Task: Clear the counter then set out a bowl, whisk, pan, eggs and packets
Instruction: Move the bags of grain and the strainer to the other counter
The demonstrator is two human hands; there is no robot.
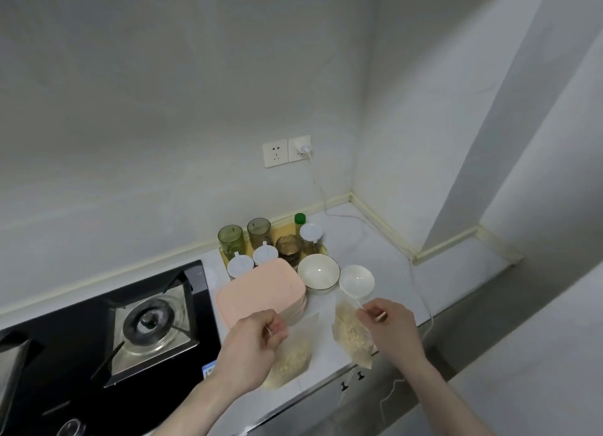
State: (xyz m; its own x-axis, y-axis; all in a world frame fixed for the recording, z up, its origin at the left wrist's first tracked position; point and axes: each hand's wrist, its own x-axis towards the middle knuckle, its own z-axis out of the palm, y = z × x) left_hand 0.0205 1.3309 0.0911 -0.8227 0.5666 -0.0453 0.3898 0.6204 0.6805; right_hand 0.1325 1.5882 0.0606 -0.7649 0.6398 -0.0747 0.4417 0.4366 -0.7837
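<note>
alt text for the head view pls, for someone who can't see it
Each hand, left and right, pinches the top of a clear packet over a white counter. Behind sit a pink box, two bowls, jars on a tray; a stove lies left.

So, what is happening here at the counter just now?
A person stands at the counter with a clear packet of pale crumbly food in each hand. The left hand pinches the top of the left packet, and the right hand holds up the right packet. Behind them sit a pink lidded box and two white bowls, beside the gas stove.
</note>
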